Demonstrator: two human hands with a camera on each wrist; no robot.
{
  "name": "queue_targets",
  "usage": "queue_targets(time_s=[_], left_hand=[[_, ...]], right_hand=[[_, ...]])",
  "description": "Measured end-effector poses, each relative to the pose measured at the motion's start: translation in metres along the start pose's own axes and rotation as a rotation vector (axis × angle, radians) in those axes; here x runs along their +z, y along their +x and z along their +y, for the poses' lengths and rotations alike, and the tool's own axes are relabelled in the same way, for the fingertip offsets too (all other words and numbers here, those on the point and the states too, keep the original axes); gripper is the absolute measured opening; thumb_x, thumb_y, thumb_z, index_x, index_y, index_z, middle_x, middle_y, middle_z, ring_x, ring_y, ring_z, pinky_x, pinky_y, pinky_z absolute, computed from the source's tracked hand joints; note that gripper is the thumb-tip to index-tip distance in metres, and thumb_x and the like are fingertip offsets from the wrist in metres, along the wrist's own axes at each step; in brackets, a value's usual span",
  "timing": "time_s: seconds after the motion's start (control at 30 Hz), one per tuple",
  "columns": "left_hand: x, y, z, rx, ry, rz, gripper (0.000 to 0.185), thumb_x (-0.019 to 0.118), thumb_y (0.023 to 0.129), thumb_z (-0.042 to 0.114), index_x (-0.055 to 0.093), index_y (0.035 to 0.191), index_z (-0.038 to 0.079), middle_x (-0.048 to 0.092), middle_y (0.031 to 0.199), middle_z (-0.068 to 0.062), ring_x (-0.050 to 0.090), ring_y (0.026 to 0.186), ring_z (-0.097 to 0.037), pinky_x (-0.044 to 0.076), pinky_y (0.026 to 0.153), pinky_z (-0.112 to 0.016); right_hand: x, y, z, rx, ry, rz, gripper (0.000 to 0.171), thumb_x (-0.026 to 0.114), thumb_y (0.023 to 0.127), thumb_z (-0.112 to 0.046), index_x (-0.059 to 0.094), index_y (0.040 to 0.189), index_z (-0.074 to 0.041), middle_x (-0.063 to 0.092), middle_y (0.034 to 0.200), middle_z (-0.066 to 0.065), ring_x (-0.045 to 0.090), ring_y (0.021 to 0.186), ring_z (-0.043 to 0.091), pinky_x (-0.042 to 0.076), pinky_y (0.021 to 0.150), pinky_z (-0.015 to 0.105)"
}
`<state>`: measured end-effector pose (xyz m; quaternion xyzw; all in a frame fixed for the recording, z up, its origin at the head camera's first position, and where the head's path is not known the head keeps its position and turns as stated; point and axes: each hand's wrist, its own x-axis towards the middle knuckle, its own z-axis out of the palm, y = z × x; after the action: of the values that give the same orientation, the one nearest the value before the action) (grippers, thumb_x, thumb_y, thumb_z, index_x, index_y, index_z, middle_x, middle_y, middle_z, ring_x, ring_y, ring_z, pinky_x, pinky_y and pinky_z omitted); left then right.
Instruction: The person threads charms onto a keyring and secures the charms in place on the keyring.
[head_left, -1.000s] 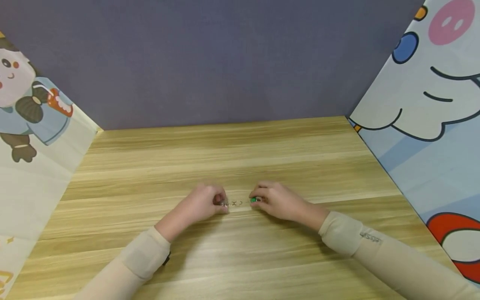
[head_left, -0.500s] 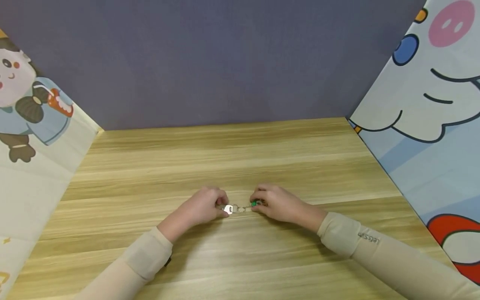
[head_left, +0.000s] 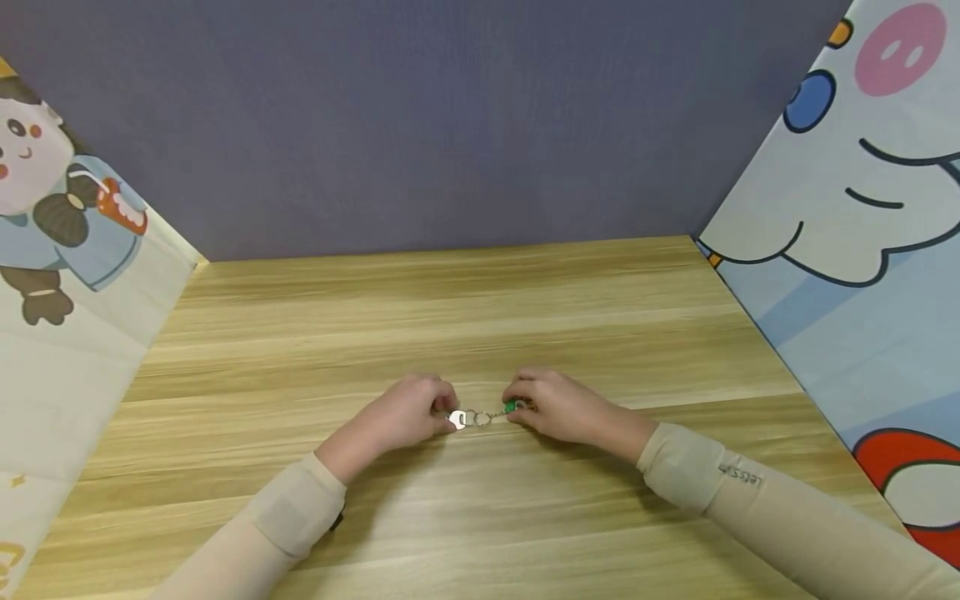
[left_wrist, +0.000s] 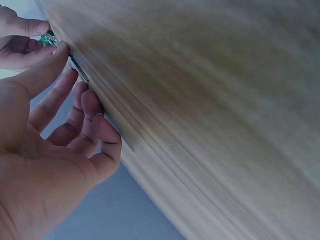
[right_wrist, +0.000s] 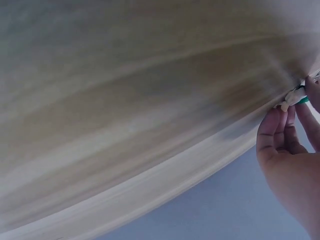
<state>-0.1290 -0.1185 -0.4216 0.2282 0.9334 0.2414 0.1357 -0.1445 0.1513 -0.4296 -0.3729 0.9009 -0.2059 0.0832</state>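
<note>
**Keychain stretched between two hands**

Small, light, limp in the middle: a keychain (head_left: 480,416) on the worktop (head_left: 480,308). Left hand (head_left: 405,414) pinching the silver tag, right hand (head_left: 562,408) pinching the green end. Long axis left to right; best gripped at the stiff ends.

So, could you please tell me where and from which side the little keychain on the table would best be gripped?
Probably at its ends. The keychain lies flat and stretched along the table, too thin to pinch mid-chain. The left hand pinches the silver tab from the left; the right hand pinches the green piece from the right.
</note>
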Motion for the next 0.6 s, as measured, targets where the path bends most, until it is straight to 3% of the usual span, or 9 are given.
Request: queue_targets(time_s=[0.23, 0.37, 0.47, 0.6], left_hand=[[-0.003, 0.001, -0.001, 0.012, -0.004, -0.019, 0.013, 0.085, 0.091, 0.022, 0.077, 0.099, 0.014, 0.067, 0.086, 0.005, 0.058, 0.081, -0.011, 0.052, 0.075, -0.031], [-0.013, 0.002, 0.000, -0.009, -0.020, -0.024, 0.017, 0.077, 0.099, 0.029, 0.076, 0.106, 0.014, 0.074, 0.100, 0.000, 0.067, 0.092, -0.015, 0.059, 0.085, -0.039], [-0.026, 0.005, 0.002, -0.024, -0.019, 0.010, 0.030, 0.070, 0.104, 0.032, 0.073, 0.121, 0.008, 0.074, 0.121, -0.010, 0.071, 0.110, -0.027, 0.060, 0.099, -0.048], [-0.047, 0.011, 0.008, -0.054, 0.050, 0.110, 0.048, 0.062, 0.108, 0.042, 0.066, 0.139, 0.006, 0.064, 0.147, -0.019, 0.060, 0.137, -0.042, 0.049, 0.116, -0.060]], right_hand=[[-0.001, 0.002, 0.004, 0.009, -0.006, -0.001, 0.029, 0.080, 0.097, -0.025, 0.077, 0.121, -0.009, 0.072, 0.113, 0.001, 0.070, 0.096, 0.011, 0.061, 0.082, 0.024], [-0.010, 0.007, 0.004, 0.030, 0.021, 0.023, 0.038, 0.079, 0.098, -0.027, 0.073, 0.129, -0.006, 0.071, 0.121, 0.008, 0.072, 0.097, 0.016, 0.063, 0.084, 0.027], [-0.022, 0.012, 0.004, 0.055, 0.026, 0.077, 0.043, 0.076, 0.100, -0.027, 0.069, 0.135, -0.003, 0.068, 0.130, 0.015, 0.071, 0.109, 0.026, 0.063, 0.095, 0.037], [-0.044, 0.018, 0.005, 0.128, -0.042, 0.135, 0.050, 0.068, 0.105, -0.032, 0.061, 0.147, -0.005, 0.058, 0.148, 0.020, 0.058, 0.135, 0.039, 0.051, 0.113, 0.057]])
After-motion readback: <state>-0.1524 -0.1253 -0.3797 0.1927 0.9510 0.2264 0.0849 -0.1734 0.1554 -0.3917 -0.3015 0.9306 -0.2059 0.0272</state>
